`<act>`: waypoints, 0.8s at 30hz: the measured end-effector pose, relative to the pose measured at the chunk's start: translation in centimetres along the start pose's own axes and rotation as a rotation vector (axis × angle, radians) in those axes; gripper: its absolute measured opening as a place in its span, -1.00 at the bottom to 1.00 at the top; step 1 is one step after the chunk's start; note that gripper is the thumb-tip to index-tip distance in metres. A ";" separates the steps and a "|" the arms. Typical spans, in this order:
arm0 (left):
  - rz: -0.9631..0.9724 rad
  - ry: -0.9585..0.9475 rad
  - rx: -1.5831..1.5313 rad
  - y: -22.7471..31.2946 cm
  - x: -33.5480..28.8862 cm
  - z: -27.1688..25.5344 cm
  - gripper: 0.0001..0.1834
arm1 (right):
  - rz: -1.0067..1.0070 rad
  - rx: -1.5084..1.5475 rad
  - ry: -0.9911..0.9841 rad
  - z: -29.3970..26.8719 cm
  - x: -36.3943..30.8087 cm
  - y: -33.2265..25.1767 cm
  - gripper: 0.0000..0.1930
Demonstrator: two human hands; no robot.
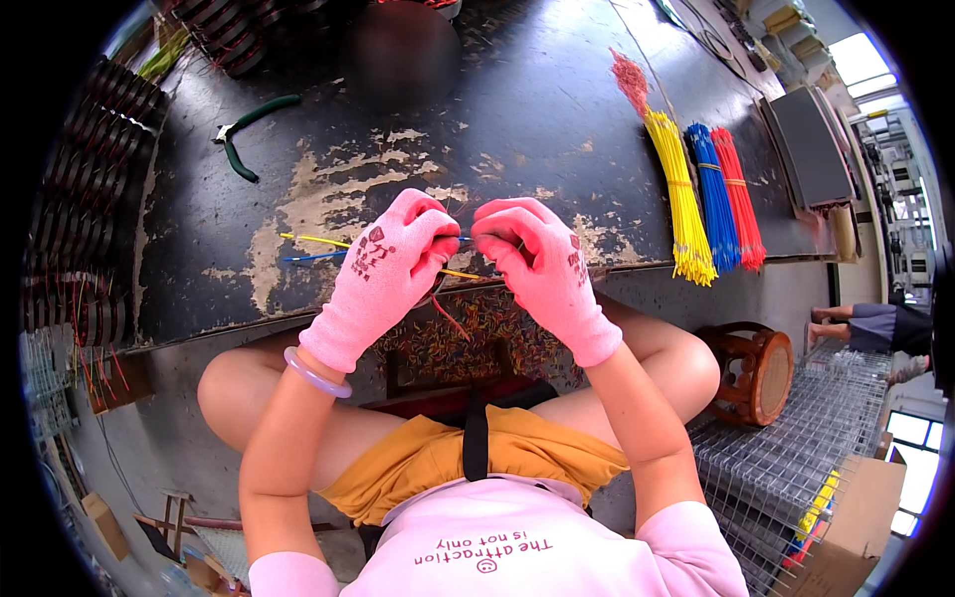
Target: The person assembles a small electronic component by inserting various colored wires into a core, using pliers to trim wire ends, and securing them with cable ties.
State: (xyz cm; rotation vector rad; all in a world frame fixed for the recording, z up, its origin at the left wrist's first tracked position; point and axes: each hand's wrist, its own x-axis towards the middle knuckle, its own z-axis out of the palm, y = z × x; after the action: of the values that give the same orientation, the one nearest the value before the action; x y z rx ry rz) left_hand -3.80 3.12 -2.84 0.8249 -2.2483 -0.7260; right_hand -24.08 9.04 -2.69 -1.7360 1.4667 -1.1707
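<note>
Both my hands wear pink gloves and meet above the front edge of the dark, worn table. My left hand [383, 261] is closed in a pinch on thin wires. Facing it, my right hand [545, 261] pinches too, and a short blue piece of wire [465, 239] spans the small gap between the fingertips. A yellow wire [316, 240] and a blue wire [310, 258] stick out to the left from behind my left hand. Below the hands, a reddish wire end [451, 317] hangs down. The exact joint between the wires is hidden by my fingers.
Green-handled cutters [237, 139] lie at the far left. Yellow [680, 189], blue [711, 199] and red [738, 199] wire bundles lie on the right. Dark coil-like parts [104, 149] are stacked at left. A wooden stool [741, 373] stands by my right knee; another person's legs [831, 323] show beyond.
</note>
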 end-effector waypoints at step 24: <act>-0.010 0.048 0.077 0.6 -0.3 1.7 -0.91 | -0.424 -0.660 -0.011 -0.9 -0.4 1.4 -0.65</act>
State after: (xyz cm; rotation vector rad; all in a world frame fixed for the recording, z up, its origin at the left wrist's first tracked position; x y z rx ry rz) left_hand -5.00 4.19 -3.64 0.8820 -2.2421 -0.6211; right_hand -25.47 9.16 -3.56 -2.5928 1.6429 -0.9110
